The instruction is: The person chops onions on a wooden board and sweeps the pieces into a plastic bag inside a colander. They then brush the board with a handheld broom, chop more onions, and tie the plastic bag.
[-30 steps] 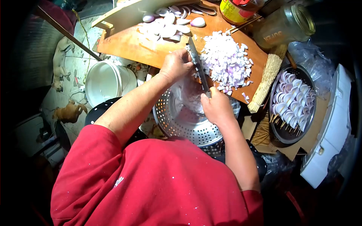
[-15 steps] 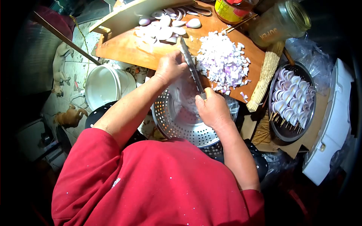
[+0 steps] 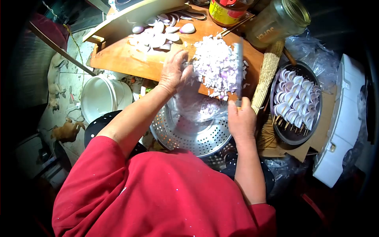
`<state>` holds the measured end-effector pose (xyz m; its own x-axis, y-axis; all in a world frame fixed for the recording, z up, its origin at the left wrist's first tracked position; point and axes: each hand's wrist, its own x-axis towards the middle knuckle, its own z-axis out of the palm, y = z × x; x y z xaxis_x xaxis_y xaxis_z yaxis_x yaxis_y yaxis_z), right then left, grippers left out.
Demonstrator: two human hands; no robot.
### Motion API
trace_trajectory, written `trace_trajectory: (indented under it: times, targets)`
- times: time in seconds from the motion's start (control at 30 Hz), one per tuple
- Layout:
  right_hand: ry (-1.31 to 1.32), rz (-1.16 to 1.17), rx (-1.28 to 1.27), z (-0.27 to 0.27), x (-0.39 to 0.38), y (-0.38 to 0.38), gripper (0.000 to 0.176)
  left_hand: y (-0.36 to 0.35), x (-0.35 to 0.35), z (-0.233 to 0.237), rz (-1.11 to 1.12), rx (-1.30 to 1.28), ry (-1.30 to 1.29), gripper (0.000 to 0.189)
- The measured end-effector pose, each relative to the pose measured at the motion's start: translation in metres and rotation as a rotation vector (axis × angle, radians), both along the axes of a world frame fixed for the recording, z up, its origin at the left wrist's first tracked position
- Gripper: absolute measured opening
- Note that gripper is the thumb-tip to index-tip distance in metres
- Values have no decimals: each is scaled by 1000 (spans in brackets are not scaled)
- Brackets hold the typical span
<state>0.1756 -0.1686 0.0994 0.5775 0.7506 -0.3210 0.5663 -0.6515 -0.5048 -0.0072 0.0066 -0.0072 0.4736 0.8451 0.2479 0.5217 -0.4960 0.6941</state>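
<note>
My right hand [image 3: 242, 120] is closed round the handle of a knife [image 3: 239, 67]. Its blade, blurred by motion, stands along the right side of a heap of diced onion [image 3: 218, 65] on the wooden board [image 3: 118, 63]. At the board's near edge my left hand [image 3: 173, 73] is closed on the rim of a clear plastic bag [image 3: 185, 104], its fingertips partly hidden. Some diced onion shows inside the bag, which hangs over a perforated metal colander [image 3: 177, 138]. Farther back on the board lie larger onion pieces [image 3: 158, 39].
A white bucket [image 3: 98, 98] stands left, with a brown dog [image 3: 67, 131] beyond it. A straw brush [image 3: 268, 75], glass jar [image 3: 278, 23] and yellow-labelled jar [image 3: 227, 12] are at the right and back. A dark basin [image 3: 294, 138] holds skewered onion slices beside a white foam piece [image 3: 341, 122].
The knife has swung from near my left hand across to the right side of the diced onion. Diced onion now shows in the bag. The view has shifted slightly.
</note>
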Motion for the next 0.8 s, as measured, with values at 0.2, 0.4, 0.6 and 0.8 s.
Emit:
trace_trajectory:
  times: [0.2,0.4,0.6,0.8]
  targets:
    - [-73,-74,-132,-2,21,-5,32,0,49,-1,-58,32,-83,54]
    - [-89,39,-146,-9,35,7,30,19,80,1,4,40,-118,49]
    - [-24,148,-183,-2,23,13,26,26,78,1,-191,64,-84,33]
    - [-7,288,-159,-4,19,3,25,10,55,-4,-264,65,-97,32]
